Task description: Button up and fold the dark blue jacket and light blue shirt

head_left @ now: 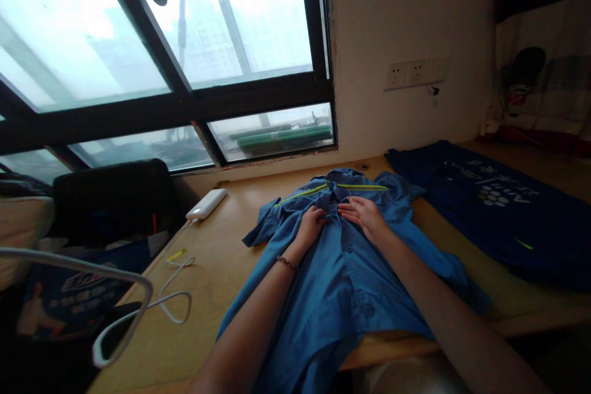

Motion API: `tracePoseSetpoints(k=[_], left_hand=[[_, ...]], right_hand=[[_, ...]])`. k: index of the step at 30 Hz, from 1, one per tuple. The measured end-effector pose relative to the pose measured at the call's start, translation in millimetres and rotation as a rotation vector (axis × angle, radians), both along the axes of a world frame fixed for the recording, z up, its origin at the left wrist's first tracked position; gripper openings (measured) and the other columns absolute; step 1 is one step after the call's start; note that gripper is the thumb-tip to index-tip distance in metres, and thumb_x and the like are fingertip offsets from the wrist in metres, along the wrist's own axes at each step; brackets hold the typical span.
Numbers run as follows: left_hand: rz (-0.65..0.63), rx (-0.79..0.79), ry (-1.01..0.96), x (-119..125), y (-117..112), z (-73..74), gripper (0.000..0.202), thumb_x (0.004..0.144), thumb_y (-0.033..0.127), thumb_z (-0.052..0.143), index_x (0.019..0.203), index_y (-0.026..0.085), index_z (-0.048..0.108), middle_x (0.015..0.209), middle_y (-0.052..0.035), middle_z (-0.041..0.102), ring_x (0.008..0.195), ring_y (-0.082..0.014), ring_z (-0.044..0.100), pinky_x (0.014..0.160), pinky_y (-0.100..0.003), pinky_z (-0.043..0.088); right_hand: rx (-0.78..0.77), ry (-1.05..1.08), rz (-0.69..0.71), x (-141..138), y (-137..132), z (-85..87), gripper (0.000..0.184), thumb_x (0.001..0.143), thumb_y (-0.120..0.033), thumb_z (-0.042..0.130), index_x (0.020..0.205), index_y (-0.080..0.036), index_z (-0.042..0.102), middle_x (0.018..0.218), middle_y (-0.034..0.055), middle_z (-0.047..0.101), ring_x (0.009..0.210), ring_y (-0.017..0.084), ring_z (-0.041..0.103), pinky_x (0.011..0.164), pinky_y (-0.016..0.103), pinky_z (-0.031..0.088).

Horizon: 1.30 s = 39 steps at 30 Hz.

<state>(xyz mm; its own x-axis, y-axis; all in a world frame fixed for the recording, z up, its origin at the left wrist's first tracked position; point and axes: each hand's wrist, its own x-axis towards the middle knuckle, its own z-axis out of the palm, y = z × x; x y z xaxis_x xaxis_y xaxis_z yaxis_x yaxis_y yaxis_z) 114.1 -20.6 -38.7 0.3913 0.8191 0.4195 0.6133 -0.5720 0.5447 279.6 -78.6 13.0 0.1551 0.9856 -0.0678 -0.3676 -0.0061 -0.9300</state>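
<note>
A blue short-sleeved shirt (318, 295) with yellow-green piping across its chest lies face up on the wooden table, its collar toward the wall. Its lower hem hangs over the near table edge. My left hand (312, 225), a beaded bracelet at the wrist, pinches the shirt's front near the upper placket. Just to the right, my right hand (362, 214) touches the other front edge at the same height, fingers stretched out. Buttons show farther down the placket; whatever lies between my fingertips is too small to make out.
A dark blue printed garment (484, 203) lies on the right of the table (207, 283). At the left, a white power bank (207, 204) has a white cable (173, 301) looping toward me. A black bag (117, 200) stands beyond the left edge, beneath the window.
</note>
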Motion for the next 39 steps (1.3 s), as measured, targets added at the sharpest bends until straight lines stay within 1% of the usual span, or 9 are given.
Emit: tracePoseSetpoints(k=[4,9,14,19,22,26,32,35,39], left_hand=[[0.087,0.051,0.178,4.9,17.0,5.3,0.013,0.074,0.013,0.052,0.083,0.017,0.061,0.087,-0.0042,0.052,0.078,-0.0143,0.051,0.071,-0.025,0.041],[0.23,0.096,0.373,9.6,39.6,16.8,0.012,0.077,0.021,0.053,0.088,0.017,0.058,0.099,-0.0066,0.049,0.081,-0.0155,0.053,0.07,-0.025,0.041],[0.347,0.146,0.457,15.8,46.1,21.7,0.026,0.078,0.023,0.052,0.102,0.016,0.05,0.107,-0.0111,0.046,0.082,-0.0186,0.055,0.063,-0.025,0.041],[0.187,0.111,0.347,26.3,30.3,21.4,0.021,0.081,0.01,0.038,0.092,0.016,0.055,0.096,-0.0093,0.053,0.077,-0.0157,0.056,0.064,-0.025,0.04],[0.12,-0.118,0.106,28.6,16.3,20.8,0.016,0.079,0.022,0.046,0.084,0.013,0.059,0.079,-0.0063,0.057,0.069,-0.0146,0.055,0.061,-0.024,0.04],[-0.163,-0.528,-0.016,25.1,0.4,16.1,0.024,0.068,0.035,0.058,0.074,0.012,0.063,0.057,-0.0002,0.054,0.051,-0.0112,0.048,0.049,-0.022,0.034],[-0.073,-0.5,-0.096,21.2,-9.5,12.9,0.024,0.056,0.032,0.067,0.051,0.013,0.054,0.046,0.0037,0.047,0.046,-0.0081,0.04,0.045,-0.021,0.025],[-0.085,-0.683,-0.21,18.0,-10.1,14.7,0.03,0.057,0.036,0.066,0.049,0.014,0.047,0.043,0.0037,0.046,0.042,-0.0078,0.041,0.043,-0.021,0.026],[-0.051,-0.895,-0.484,12.4,-10.0,12.8,0.034,0.056,0.037,0.07,0.052,0.014,0.045,0.044,0.0037,0.048,0.04,-0.0059,0.042,0.043,-0.02,0.03]], right_hand=[[0.131,-0.393,-0.004,-6.4,-6.7,2.7,0.012,0.073,-0.012,0.046,0.075,-0.016,0.056,0.07,0.003,0.065,0.059,0.013,0.061,0.05,0.021,0.048],[0.243,-0.815,-0.094,-4.5,-3.5,-32.2,0.021,0.072,-0.008,0.045,0.073,-0.019,0.063,0.071,0.0031,0.066,0.064,0.014,0.061,0.062,0.024,0.047],[0.29,-0.932,-0.069,4.4,4.7,-56.1,0.028,0.07,-0.005,0.043,0.077,-0.02,0.066,0.078,0.0027,0.068,0.073,0.016,0.062,0.071,0.026,0.045],[0.28,-0.936,-0.044,5.4,7.0,-56.6,0.029,0.069,-0.005,0.044,0.079,-0.021,0.066,0.08,0.0019,0.068,0.073,0.016,0.062,0.072,0.026,0.045],[0.29,-0.957,-0.048,4.7,5.1,-54.4,0.03,0.069,-0.004,0.043,0.08,-0.02,0.066,0.081,0.0026,0.068,0.075,0.017,0.062,0.073,0.027,0.045],[0.32,-0.986,-0.117,3.5,-1.8,-47.6,0.029,0.069,-0.006,0.042,0.078,-0.019,0.066,0.078,0.0033,0.067,0.075,0.017,0.061,0.073,0.027,0.044],[0.332,-0.872,-0.188,-4.9,-18.4,-31.6,0.022,0.074,-0.015,0.041,0.083,-0.017,0.061,0.072,0.0029,0.066,0.063,0.014,0.061,0.06,0.023,0.045],[0.226,-0.86,-0.093,-11.2,-23.3,-30.6,0.02,0.073,-0.018,0.041,0.078,-0.017,0.061,0.062,0.0017,0.064,0.049,0.013,0.058,0.049,0.022,0.042],[0.155,-1.025,-0.099,-17.2,-23.5,-35.6,0.014,0.067,-0.023,0.051,0.061,-0.016,0.062,0.06,0.0051,0.064,0.055,0.016,0.059,0.054,0.023,0.039]])
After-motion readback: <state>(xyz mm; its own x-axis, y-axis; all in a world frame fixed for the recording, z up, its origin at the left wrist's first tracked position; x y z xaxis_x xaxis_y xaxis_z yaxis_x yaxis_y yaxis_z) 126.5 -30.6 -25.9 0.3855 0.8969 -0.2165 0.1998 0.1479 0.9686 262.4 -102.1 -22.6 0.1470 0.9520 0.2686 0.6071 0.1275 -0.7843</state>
